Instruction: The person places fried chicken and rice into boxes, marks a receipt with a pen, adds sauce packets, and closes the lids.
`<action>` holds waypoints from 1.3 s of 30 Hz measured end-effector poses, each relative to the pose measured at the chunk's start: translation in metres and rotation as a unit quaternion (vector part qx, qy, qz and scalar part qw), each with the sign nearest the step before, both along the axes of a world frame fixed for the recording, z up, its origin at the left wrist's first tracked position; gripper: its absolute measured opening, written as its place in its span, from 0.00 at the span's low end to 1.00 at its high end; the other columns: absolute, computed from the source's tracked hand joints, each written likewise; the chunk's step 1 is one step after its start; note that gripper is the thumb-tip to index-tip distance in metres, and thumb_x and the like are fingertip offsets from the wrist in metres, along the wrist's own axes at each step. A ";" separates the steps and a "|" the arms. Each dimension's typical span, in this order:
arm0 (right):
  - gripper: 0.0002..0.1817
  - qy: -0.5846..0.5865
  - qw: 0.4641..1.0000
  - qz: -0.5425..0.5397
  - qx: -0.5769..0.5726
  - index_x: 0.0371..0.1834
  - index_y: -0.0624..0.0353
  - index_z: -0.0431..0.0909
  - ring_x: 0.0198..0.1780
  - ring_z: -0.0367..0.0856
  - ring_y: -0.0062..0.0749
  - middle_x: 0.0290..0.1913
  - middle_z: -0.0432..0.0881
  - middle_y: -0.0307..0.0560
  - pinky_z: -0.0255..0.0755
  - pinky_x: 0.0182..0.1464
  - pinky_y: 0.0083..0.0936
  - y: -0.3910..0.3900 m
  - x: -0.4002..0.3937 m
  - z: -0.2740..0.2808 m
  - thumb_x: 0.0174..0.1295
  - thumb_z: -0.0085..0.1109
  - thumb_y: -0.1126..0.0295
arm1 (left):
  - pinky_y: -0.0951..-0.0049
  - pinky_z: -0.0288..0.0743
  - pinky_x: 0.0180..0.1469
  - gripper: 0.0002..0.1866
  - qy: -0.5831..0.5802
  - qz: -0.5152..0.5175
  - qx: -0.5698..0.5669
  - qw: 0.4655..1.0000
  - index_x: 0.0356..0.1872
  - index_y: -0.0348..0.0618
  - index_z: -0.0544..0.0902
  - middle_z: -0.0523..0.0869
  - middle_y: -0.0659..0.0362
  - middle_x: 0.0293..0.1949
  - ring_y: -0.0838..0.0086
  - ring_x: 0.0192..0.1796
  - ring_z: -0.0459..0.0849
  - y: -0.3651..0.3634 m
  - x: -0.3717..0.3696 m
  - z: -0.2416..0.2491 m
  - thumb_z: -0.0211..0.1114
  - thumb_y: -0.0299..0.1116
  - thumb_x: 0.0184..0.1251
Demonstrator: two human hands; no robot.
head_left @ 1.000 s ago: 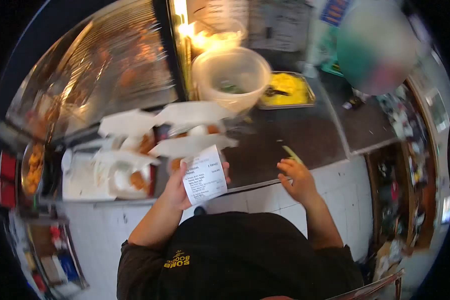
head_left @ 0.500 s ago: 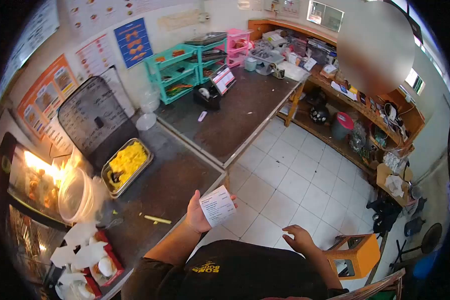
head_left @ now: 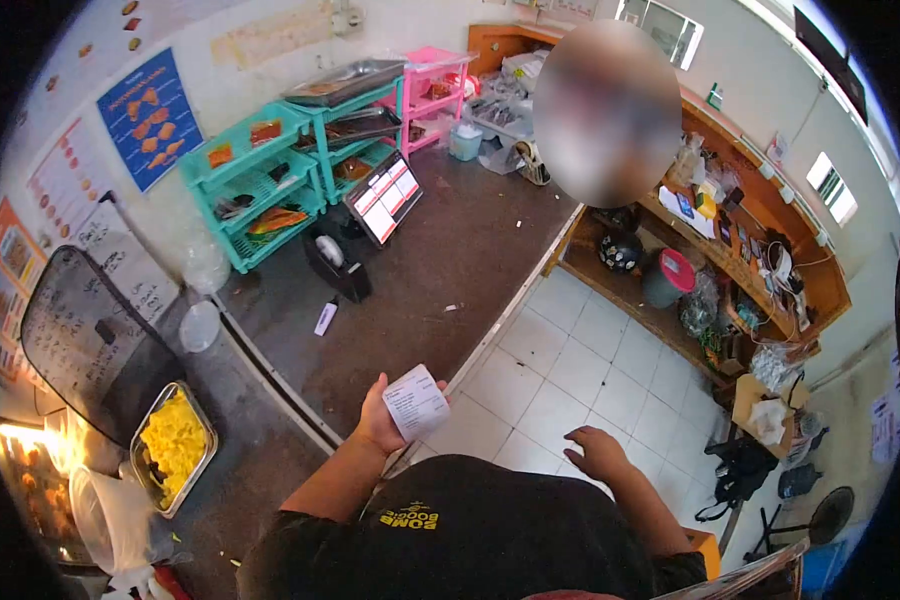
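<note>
A white printed paper slip [head_left: 416, 402] is held in my left hand [head_left: 382, 420], in front of my body near the edge of the dark counter. My right hand [head_left: 598, 453] hangs over the tiled floor with its fingers apart and nothing in them. Left of my left hand, a metal tray of yellow food [head_left: 175, 448] rests on the counter. Farther forward stand a tablet screen [head_left: 384, 200] and a black device [head_left: 336, 265], with a pale purple marker [head_left: 325, 317] lying near them.
Teal racks [head_left: 255, 185] and a pink rack [head_left: 436, 95] line the wall. A clear bucket [head_left: 110, 515] is at lower left, beside a lit display case [head_left: 30, 490]. A blurred area hides part of the back. Wooden shelving [head_left: 750, 240] holds phones and cables at right.
The view has moved forward and turned right, so the tablet and racks look nearer. The food tray has shifted left in view, and the red-and-white boxes have mostly left it. The slip stays in my left hand.
</note>
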State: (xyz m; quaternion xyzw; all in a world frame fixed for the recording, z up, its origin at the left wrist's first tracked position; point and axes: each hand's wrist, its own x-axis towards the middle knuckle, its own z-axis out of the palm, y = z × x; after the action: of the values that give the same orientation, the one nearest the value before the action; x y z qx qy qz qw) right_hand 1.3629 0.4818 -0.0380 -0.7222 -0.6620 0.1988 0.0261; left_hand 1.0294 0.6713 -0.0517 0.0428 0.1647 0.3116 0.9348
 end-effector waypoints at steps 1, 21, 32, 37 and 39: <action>0.16 0.013 1.000 -0.012 -0.003 0.46 0.56 0.78 0.51 0.76 0.45 0.48 0.79 0.50 0.70 0.53 0.35 0.011 0.016 0.004 0.58 0.57 0.60 | 0.46 0.57 0.65 0.41 0.012 0.000 -0.003 1.000 0.67 0.44 0.61 0.69 0.40 0.61 0.42 0.62 0.67 0.014 0.011 -0.003 0.34 0.67 0.63; 0.30 0.602 0.794 0.038 -0.071 0.64 0.61 0.63 0.67 0.60 0.34 0.65 0.66 0.49 0.52 0.68 0.33 0.781 0.038 -0.077 0.69 0.41 0.49 | 0.47 0.59 0.65 0.48 0.126 0.452 0.044 0.882 0.69 0.47 0.57 0.72 0.43 0.59 0.44 0.62 0.68 0.184 0.135 -0.004 0.54 0.68 0.53; 0.38 0.607 0.768 0.014 -0.203 0.63 0.67 0.62 0.64 0.61 0.35 0.62 0.66 0.54 0.53 0.65 0.31 0.801 -0.011 -0.101 0.65 0.42 0.42 | 0.42 0.61 0.62 0.50 0.201 0.570 -0.013 0.797 0.70 0.47 0.54 0.71 0.42 0.58 0.43 0.62 0.68 0.190 0.173 0.002 0.57 0.68 0.52; 0.14 0.342 0.850 0.327 0.232 0.42 0.61 0.78 0.45 0.79 0.45 0.42 0.81 0.53 0.71 0.47 0.35 0.871 -0.040 -0.094 0.63 0.53 0.62 | 0.42 0.60 0.63 0.50 0.205 0.601 -0.031 0.772 0.69 0.47 0.53 0.72 0.42 0.58 0.42 0.62 0.68 0.186 0.187 0.007 0.58 0.67 0.51; 0.11 0.305 0.762 0.434 0.372 0.39 0.62 0.77 0.43 0.78 0.49 0.39 0.79 0.55 0.71 0.45 0.37 0.900 -0.071 -0.092 0.60 0.55 0.65 | 0.42 0.60 0.63 0.51 0.211 0.607 -0.032 0.766 0.69 0.46 0.54 0.72 0.41 0.58 0.42 0.62 0.68 0.186 0.191 0.009 0.58 0.68 0.50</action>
State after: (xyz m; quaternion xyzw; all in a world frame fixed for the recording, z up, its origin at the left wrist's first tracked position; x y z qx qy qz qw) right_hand 1.2916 1.3818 -0.1303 -0.1930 -0.8838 0.1369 0.4037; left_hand 1.2200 0.8575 -0.0425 -0.0314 0.3591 0.7917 0.4932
